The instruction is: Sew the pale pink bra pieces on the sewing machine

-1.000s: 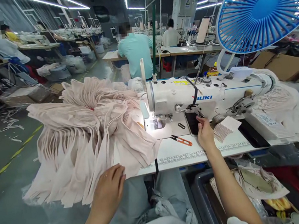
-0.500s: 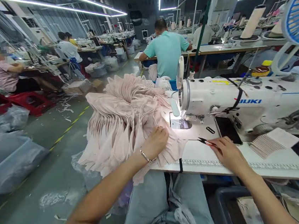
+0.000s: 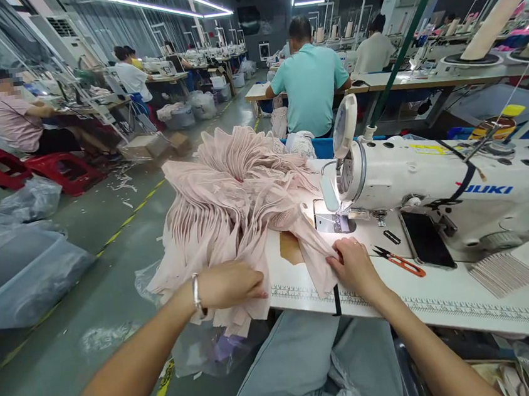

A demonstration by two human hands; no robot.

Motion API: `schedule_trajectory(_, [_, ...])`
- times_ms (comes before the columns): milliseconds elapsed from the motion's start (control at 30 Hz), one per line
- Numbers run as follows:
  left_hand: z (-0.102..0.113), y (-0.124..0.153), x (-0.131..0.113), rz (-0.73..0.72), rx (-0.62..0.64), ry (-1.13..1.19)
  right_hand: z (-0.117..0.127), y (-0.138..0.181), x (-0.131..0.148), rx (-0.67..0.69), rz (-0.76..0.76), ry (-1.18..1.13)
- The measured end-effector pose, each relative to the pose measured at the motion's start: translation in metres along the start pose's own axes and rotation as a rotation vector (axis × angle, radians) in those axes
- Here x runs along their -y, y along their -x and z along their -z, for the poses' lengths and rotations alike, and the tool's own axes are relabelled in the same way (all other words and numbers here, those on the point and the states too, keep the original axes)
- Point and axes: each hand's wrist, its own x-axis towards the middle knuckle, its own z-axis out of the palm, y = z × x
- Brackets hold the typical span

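Note:
A large heap of pale pink fabric pieces [image 3: 200, 211] lies in layers on the left of the sewing table, its lower ends hanging over the edge. My left hand [image 3: 235, 283] is closed on the heap's lower front, fingers together and partly turned from view. One pink fabric piece [image 3: 310, 250] stretches from the heap toward the right. My right hand [image 3: 357, 267] pinches its right edge between thumb and fingers, just in front of the needle plate [image 3: 336, 223]. Orange-handled thread snips [image 3: 400, 262] rest on the table right of that hand.
The white sewing machine [image 3: 403, 171] stands behind my right hand. A phone [image 3: 427, 239], a small black blade-like piece [image 3: 391, 237] and stacked pale pieces [image 3: 503, 270] lie along its front. A person in a turquoise shirt [image 3: 312, 86] sits ahead. Plastic bins [image 3: 28, 286] are at left.
My right hand has let go of the snips and moved left onto the pink piece. My left hand has drawn back left and down across the heap. The view has shifted left.

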Motion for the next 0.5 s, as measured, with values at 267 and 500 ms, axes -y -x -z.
schedule_trajectory(267, [-0.035, -0.118, -0.05, -0.347, -0.4, -0.417, 0.017, 0.018, -0.02, -0.349, 0.062, 0.091])
schedule_trajectory(500, [-0.06, -0.168, -0.051, -0.139, -0.558, -0.553, 0.116, 0.085, -0.113, -0.609, -0.238, 0.518])
